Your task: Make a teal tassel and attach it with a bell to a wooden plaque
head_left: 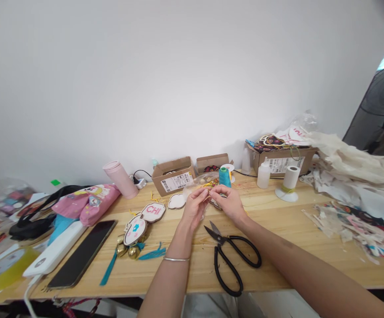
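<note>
Over the middle of the wooden table, my left hand and my right hand meet with their fingertips pinched. Thin yellow cord shows at the fingertips of both; its ends are too fine to follow. Just below my hands lie black-handled scissors, blades apart. A teal thread spool stands right behind my right hand. Left of my hands are a blank white cloud-shaped patch, a patch lettered "CHI" and a flowered patch with brass bells and a teal tassel.
Small cardboard boxes and a fuller box line the wall. A white bottle and a cord spool stand at right, near fabric scraps. A pink tumbler, pink pouch and phone occupy the left.
</note>
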`<control>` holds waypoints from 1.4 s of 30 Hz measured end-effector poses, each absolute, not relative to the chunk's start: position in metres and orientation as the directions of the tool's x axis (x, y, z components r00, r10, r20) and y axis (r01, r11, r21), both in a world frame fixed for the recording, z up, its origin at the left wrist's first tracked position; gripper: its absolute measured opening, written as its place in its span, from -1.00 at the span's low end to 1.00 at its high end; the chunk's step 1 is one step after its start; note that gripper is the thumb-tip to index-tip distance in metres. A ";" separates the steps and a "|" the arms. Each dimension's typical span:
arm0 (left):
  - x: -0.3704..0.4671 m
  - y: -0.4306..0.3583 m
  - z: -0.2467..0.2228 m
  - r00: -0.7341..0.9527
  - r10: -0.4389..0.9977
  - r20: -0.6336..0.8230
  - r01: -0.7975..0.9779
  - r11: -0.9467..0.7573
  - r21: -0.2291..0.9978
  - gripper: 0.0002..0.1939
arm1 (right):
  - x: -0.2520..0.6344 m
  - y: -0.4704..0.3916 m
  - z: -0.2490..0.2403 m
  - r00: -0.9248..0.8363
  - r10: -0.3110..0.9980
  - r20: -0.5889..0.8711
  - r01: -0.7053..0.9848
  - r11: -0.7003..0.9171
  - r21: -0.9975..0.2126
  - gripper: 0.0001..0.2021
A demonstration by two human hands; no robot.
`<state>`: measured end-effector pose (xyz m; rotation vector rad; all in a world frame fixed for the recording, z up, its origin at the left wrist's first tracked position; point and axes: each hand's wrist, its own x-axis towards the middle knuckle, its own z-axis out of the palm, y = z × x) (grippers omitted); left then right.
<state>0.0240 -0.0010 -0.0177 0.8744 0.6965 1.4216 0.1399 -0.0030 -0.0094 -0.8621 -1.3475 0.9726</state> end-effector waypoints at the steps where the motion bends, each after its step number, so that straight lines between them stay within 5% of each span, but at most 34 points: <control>1: 0.024 -0.001 -0.018 0.052 0.994 0.095 -0.533 -0.053 0.844 -0.85 | 0.140 -0.003 -0.009 -0.026 0.929 0.370 -0.067 0.368 -0.928 -0.89; 18: 0.023 -0.003 -0.016 0.068 0.993 0.094 -0.525 -0.044 0.850 -0.85 | 0.140 -0.004 -0.008 -0.058 0.937 0.344 -0.095 0.338 -0.936 -0.87; 28: 0.023 0.005 -0.019 -0.216 0.935 0.282 -0.275 -0.335 0.901 -0.86 | 0.140 -0.004 -0.008 -0.045 0.953 0.298 -0.137 0.290 -0.947 -0.86; 42: 0.017 0.005 -0.018 -0.177 0.835 0.521 0.083 -0.515 0.853 -0.92 | 0.141 -0.003 -0.008 -0.038 0.949 0.312 -0.101 0.307 -0.946 -0.86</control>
